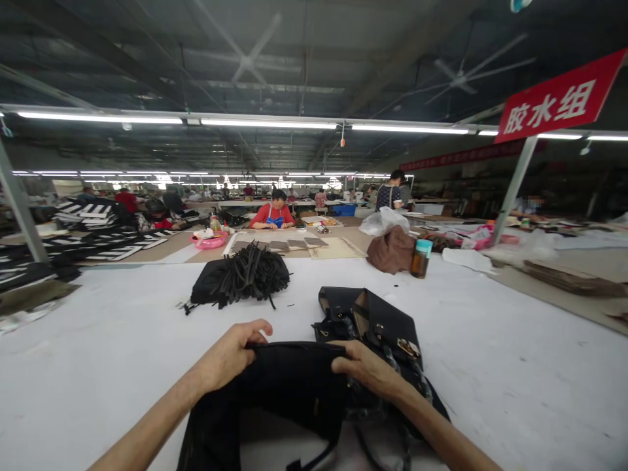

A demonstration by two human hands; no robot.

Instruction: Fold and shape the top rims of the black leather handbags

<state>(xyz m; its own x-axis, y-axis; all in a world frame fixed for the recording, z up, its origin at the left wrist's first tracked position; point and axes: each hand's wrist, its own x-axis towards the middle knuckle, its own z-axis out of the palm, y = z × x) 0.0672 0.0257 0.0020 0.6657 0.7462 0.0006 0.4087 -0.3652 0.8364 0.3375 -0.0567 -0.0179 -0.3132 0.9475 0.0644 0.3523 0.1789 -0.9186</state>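
Note:
A black handbag [289, 392] lies in front of me on the white table [98, 366]. My left hand [230, 356] grips its top edge at the left, fingers curled over the rim. At the right end of that edge my right hand [367, 373] is closed on the bag too. Just beyond my right hand lies another black handbag [373, 320] with gold fittings and a chain strap.
A pile of black straps [243, 275] lies further back on the table. A brown bag [392, 252], a clear plastic bag [383, 222] and a jar with a teal lid [420, 258] stand at the back right. People work at distant tables. A red sign [559, 98] hangs at the right.

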